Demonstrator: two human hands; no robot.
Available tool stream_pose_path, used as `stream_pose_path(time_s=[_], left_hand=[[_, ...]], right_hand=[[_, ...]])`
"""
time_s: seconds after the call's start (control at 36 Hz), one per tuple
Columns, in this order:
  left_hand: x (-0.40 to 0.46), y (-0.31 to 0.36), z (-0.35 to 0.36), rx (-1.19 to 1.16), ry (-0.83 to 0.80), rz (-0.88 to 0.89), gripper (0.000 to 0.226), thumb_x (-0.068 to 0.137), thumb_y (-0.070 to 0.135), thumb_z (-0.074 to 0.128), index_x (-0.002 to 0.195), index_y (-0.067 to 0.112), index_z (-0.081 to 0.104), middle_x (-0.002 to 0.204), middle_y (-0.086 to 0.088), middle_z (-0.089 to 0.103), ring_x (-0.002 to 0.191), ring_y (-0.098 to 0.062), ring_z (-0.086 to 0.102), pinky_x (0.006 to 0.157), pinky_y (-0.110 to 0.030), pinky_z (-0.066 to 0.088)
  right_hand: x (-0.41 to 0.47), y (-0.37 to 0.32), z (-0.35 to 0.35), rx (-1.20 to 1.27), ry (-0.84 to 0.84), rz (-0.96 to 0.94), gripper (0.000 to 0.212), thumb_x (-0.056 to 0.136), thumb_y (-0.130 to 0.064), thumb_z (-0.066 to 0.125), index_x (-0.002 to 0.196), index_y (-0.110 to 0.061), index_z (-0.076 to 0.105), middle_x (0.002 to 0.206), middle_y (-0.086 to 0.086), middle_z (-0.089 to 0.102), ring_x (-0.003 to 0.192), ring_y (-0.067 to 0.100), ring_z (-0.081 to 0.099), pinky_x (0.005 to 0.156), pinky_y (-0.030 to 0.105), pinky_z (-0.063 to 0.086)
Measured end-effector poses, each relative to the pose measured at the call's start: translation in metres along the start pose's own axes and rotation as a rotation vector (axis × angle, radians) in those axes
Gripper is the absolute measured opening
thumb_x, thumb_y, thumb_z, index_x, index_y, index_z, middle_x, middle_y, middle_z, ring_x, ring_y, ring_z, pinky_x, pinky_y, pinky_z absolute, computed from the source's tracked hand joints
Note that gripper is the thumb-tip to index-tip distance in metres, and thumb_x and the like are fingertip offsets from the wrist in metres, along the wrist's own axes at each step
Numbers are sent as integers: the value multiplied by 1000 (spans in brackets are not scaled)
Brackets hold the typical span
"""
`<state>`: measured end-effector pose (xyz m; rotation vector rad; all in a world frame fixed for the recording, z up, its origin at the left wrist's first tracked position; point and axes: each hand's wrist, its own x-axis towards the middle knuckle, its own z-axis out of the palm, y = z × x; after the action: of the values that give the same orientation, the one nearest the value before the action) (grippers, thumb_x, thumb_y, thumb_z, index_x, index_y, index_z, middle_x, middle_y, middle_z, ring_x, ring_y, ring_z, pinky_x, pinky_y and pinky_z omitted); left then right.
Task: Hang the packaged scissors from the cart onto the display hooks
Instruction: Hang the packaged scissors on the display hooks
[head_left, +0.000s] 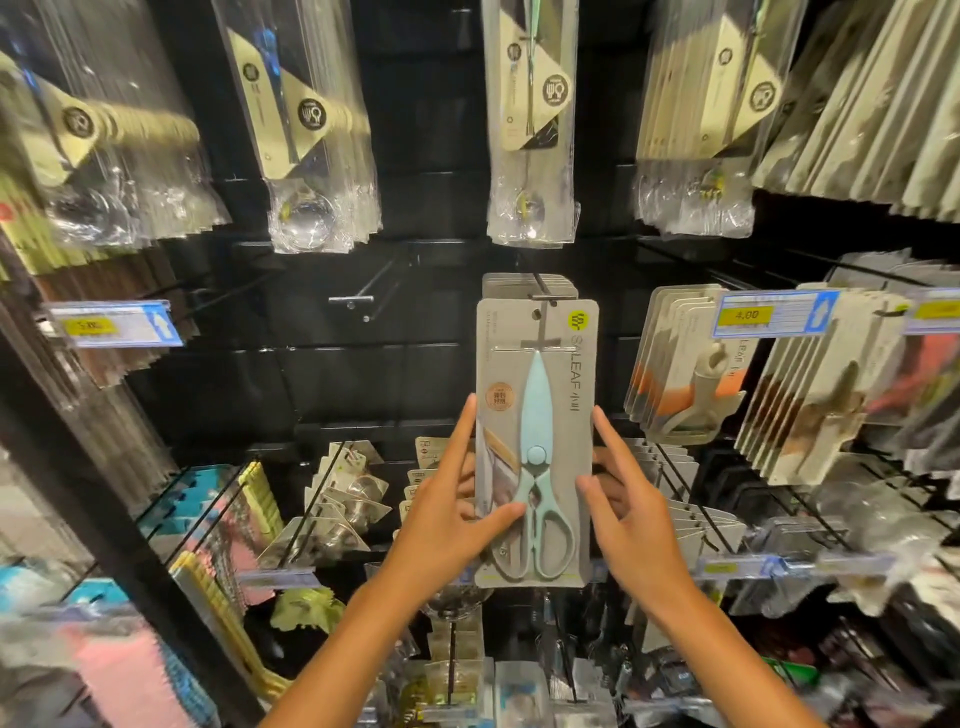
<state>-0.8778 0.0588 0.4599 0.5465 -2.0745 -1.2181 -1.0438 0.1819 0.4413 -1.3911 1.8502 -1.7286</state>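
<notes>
Scissors with pale-blue handles on a stiff grey card (537, 441) hang at the front of a black wire display hook (545, 291). Left hand (447, 519) pinches the card's edge; right hand (631, 514) has relaxed fingers alongside. Light and rigid, probably; best held by its side edges.

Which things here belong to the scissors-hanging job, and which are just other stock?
Job: scissors pack, its hook, left hand, right hand.
Other stock: bagged spoons, empty hook, price tag, peeler packs.
</notes>
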Motion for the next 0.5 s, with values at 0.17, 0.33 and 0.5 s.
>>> stream_pose_path(time_s=[0.17,0.33,0.5], left_hand=[[2,-1,2,-10,-2,-7,113,82,21,83,153,59,4,141,24,52,121,5,58,91,-30,59],[4,-2,8,27,-36,-20,114,82,26,82,153,57,-1,142,27,50,123,9,55,94,-25,57],[19,-5,10,53,-32,-52,114,83,31,80,151,60,-6,144,15,55,117,1,62,93,-41,59]], right_hand=[[2,3,-1,11,1,-18,68,105,-12,50,151,-55,24,111,-28,68,95,36,67,82,59,55],[0,10,-4,20,19,-21,65,105,-13,48,149,-55,26,116,-33,66,95,30,68,83,53,57],[17,25,-6,-80,-30,-36,69,105,-22,50,152,-60,16,114,15,67,92,40,68,79,62,56]])
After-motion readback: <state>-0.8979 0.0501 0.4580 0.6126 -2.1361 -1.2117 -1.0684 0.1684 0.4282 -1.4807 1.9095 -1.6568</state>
